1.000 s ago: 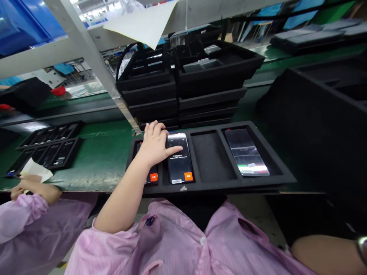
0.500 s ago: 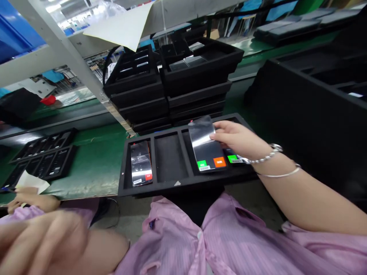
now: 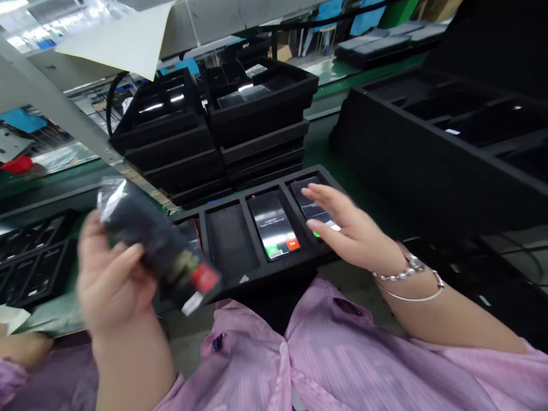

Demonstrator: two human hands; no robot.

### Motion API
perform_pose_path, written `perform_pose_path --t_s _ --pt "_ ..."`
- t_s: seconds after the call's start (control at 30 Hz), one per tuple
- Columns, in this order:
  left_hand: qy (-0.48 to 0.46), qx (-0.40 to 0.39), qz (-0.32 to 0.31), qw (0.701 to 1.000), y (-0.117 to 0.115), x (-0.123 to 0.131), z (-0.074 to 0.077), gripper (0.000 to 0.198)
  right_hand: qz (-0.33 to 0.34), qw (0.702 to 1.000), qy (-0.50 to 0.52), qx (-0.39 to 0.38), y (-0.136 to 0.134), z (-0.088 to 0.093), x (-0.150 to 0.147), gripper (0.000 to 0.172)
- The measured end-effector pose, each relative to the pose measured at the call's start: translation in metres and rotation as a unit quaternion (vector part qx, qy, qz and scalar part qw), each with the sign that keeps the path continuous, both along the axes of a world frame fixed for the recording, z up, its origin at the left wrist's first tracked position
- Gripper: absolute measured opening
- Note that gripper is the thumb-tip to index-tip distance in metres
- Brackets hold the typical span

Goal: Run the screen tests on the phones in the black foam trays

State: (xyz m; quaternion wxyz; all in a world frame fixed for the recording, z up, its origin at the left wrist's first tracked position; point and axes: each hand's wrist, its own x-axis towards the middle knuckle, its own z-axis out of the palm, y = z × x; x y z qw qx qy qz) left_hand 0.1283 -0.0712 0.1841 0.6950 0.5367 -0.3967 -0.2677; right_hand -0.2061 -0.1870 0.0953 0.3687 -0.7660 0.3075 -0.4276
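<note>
My left hand (image 3: 115, 268) grips a black smartphone (image 3: 149, 234) by its side, held tilted over the left end of the black foam tray (image 3: 246, 278). The phone is motion-blurred; clear film shows at its top and a red patch near its bottom. My right hand (image 3: 342, 228), fingers apart and holding nothing, hovers over the tray's rightmost compartment. Beneath it lies a phone (image 3: 306, 191), partly covered by the hand. Another phone (image 3: 272, 220), with green and orange screen patches, lies in the compartment beside it. A further phone (image 3: 188, 235) in the leftmost compartment is largely hidden.
Stacked black trays (image 3: 261, 137) stand behind the work tray. A large black case (image 3: 406, 154) rises at right. At left are trays of phones (image 3: 47, 268), a metal post (image 3: 64, 108) and a co-worker's arm (image 3: 25, 348). A paper sheet (image 3: 124, 40) hangs above.
My right hand has let go of the phone, which now lies in its compartment, and has opened. My left hand has risen from the lower left, now with a smartphone in it.
</note>
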Motion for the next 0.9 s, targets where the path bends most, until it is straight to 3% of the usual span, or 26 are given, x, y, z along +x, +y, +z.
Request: perform_pose_path --t_s 0.07,0.13,0.23,0.33,0.43,0.57,0.67,0.73,0.8,0.9 --pt "-0.011 0.091 -0.044 0.995 -0.028 0.003 -0.014 0.080 -0.069 0.995 -0.028 -0.069 0.010 -0.001 -0.018 0.048" --pt "-0.052 0.216 -0.104 0.969 -0.051 0.002 -0.028 0.087 -0.104 0.988 -0.033 -0.106 0.016 -0.003 -0.032 0.042" --pt "-0.129 0.332 -0.158 0.921 -0.072 -0.005 -0.042 0.092 -0.088 0.986 -0.004 -0.140 0.020 -0.011 -0.045 0.037" --pt "-0.251 0.381 -0.173 0.873 -0.074 -0.012 -0.044 0.089 -0.046 0.982 0.063 -0.173 0.019 -0.024 -0.049 0.031" --pt "-0.426 0.351 -0.122 0.825 -0.051 -0.018 -0.039 0.085 -0.027 0.966 0.142 -0.214 0.019 -0.032 -0.046 0.027" --pt "-0.593 0.178 -0.082 0.781 0.001 -0.030 -0.038 0.057 0.002 0.966 0.140 -0.217 0.028 -0.025 -0.029 0.031" --pt "-0.663 0.077 -0.080 0.740 0.035 -0.036 -0.054 0.043 0.097 0.962 0.135 -0.217 0.039 -0.019 -0.007 0.035" --pt "-0.667 0.071 -0.052 0.740 0.047 -0.038 -0.070 0.042 0.135 0.949 0.163 -0.235 0.043 -0.019 0.006 0.034" --pt "-0.667 0.073 -0.029 0.741 0.053 -0.039 -0.086 0.041 0.141 0.940 0.193 -0.244 0.045 -0.021 0.014 0.033" --pt "-0.689 0.075 0.000 0.721 0.055 -0.042 -0.101 0.038 0.125 0.949 0.177 -0.228 0.045 -0.023 0.016 0.034"
